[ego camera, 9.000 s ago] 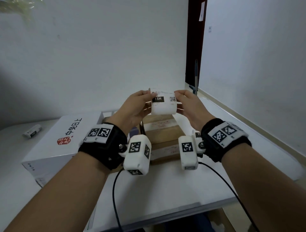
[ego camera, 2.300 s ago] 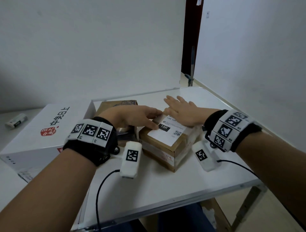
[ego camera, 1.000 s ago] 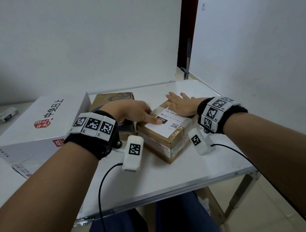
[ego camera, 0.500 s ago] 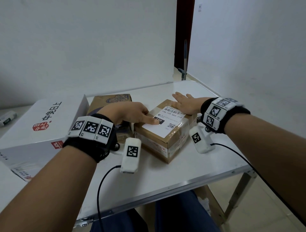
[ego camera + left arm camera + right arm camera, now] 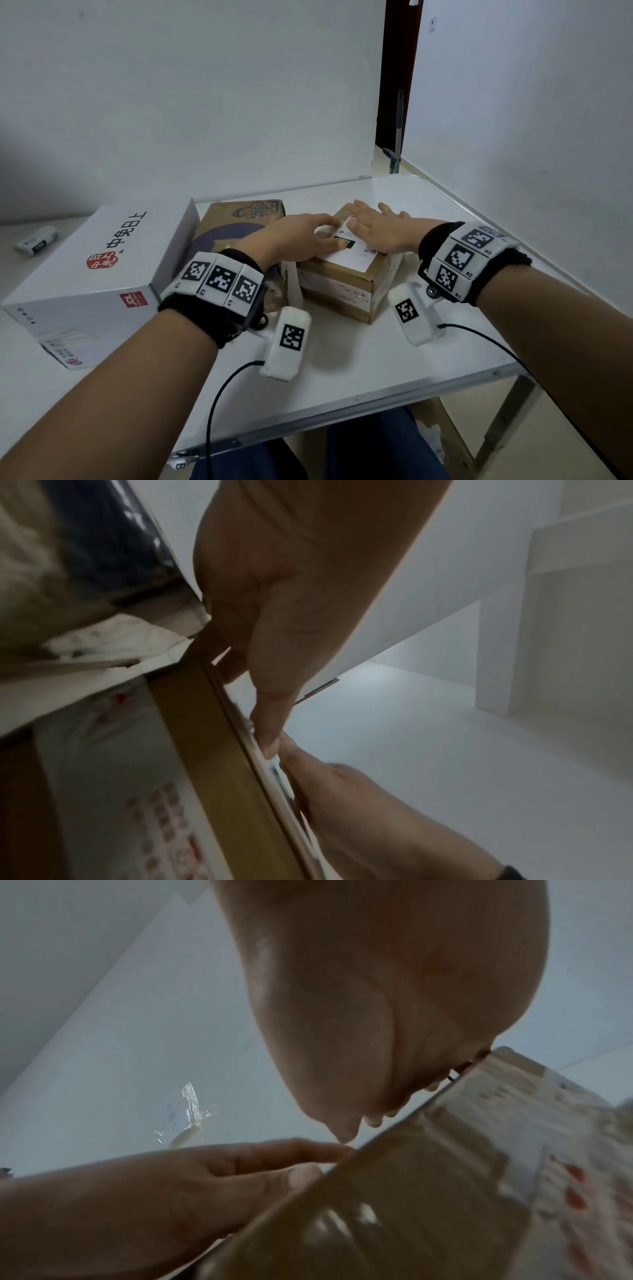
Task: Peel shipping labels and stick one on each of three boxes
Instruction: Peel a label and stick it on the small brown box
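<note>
A small brown cardboard box [image 5: 342,291] stands on the white table [image 5: 359,359] with a white shipping label [image 5: 346,255] lying on its top. My right hand [image 5: 376,228] lies flat on the label's far part, fingers straight and spread. My left hand [image 5: 305,236] presses the label's left edge with straight fingers. In the left wrist view the left hand's fingertips [image 5: 268,739] touch the box's top edge [image 5: 240,750]. A brown printed box [image 5: 239,226] stands just left of it, and a large white box [image 5: 102,260] with red print sits further left.
A small white object [image 5: 37,240] lies at the far left on the neighbouring surface. The table's front edge [image 5: 342,407] runs close above my knees, and its right edge lies close to a white wall. A dark doorway with a mop handle [image 5: 397,133] stands behind.
Nine seconds ago both hands held the label in the air; now it lies on the small box. Over the last second my right hand has slid back along the label toward my left.
</note>
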Motion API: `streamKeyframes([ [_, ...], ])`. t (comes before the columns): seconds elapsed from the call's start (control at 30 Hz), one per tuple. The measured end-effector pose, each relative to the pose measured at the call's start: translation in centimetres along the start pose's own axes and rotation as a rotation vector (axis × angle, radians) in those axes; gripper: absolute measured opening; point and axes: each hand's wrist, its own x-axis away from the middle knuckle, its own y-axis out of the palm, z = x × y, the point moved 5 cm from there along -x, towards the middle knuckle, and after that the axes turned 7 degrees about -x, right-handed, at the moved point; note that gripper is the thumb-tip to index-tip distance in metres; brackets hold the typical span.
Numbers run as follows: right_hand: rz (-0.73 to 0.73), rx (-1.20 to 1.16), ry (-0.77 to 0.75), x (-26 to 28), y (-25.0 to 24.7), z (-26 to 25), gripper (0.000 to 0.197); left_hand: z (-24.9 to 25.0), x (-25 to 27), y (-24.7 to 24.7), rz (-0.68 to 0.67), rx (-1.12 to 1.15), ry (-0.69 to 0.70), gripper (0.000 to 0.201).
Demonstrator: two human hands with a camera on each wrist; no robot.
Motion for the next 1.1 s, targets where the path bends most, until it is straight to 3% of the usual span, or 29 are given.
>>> streamKeyframes([
  [0.07,0.024,0.000,-0.004,-0.4,0.2,0.0,0.053,-0.6,0.3,0.0,-0.071,0.014,0.006,0.065],
  [0.17,0.033,-0.002,-0.029,-1.3,0.3,-0.2,0.054,-1.7,0.8,0.0,-0.221,-0.047,0.016,0.091],
  [0.23,0.018,0.006,-0.034,-1.9,0.2,-0.2,0.054,-1.9,0.9,0.1,-0.217,-0.092,0.016,0.101],
  [0.4,0.034,0.080,-0.012,-2.2,0.3,-0.3,0.055,-1.5,0.5,0.1,-0.080,-0.156,0.039,0.096],
  [0.67,0.070,0.061,0.052,-0.6,1.6,-0.5,0.057,-1.8,0.2,0.2,-0.097,-0.096,0.011,0.097],
  [1.1,0.088,0.020,-0.010,2.8,2.7,-0.9,0.056,-2.2,0.1,0.6,-0.079,-0.141,0.005,0.097],
])
